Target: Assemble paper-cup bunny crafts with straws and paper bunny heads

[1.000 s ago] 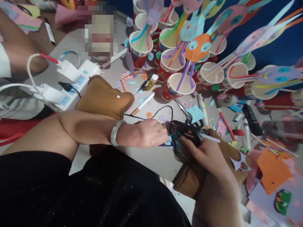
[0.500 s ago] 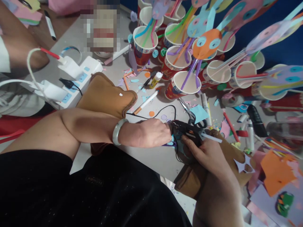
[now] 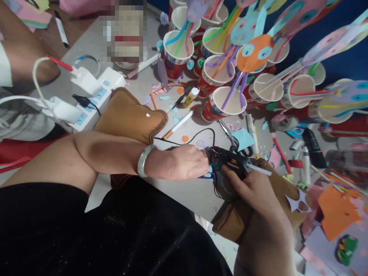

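My right hand is wrapped round a black hot glue gun, with a pale glue stick poking out of its back end. The gun's front points toward my left hand, which is closed and wears a bangle at the wrist. Bits of purple and blue show just below the left fingers; what those fingers hold is mostly hidden. A thin black cord loops beside the gun. Behind it lie scissors and a light-blue paper piece.
Several paper cups with straw-and-paper figures stand at the back. A brown cushion lies by a power strip with plugs and cables. Markers, scraps and orange paper cover the right side. Another person's arm rests at upper left.
Both hands and the glue gun stay almost in place. The view has shifted very slightly, so the cups and scraps appear a little farther right.
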A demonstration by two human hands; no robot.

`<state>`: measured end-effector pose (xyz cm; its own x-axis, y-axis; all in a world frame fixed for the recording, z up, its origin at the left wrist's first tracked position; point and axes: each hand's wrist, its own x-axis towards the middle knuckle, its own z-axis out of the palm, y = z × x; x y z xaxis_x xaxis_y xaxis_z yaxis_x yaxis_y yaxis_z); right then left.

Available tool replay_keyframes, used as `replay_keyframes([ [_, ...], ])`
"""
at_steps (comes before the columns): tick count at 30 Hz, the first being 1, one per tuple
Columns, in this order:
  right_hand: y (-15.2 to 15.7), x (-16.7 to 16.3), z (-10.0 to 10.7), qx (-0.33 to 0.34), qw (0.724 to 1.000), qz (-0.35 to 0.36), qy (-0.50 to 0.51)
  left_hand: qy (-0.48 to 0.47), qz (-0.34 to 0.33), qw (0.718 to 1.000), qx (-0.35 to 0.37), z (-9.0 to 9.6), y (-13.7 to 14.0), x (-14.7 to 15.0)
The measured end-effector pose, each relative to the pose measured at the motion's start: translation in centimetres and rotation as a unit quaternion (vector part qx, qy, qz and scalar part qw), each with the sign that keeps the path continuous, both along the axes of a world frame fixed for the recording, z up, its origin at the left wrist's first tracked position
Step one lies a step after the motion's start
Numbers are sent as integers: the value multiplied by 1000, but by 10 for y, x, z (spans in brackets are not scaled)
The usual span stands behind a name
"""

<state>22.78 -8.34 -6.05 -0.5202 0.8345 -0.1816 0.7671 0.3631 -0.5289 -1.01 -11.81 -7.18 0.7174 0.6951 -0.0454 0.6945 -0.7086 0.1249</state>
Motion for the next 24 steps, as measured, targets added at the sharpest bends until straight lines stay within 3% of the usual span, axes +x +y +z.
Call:
replay_keyframes([
  [4,0,-1,1,-10,1000,-2,5,-10,20,1000,-10,1,0,0],
  [24,-1,2,0,-4,1000,-8,-5,6,-5,1000,-15,5,1,-2],
])
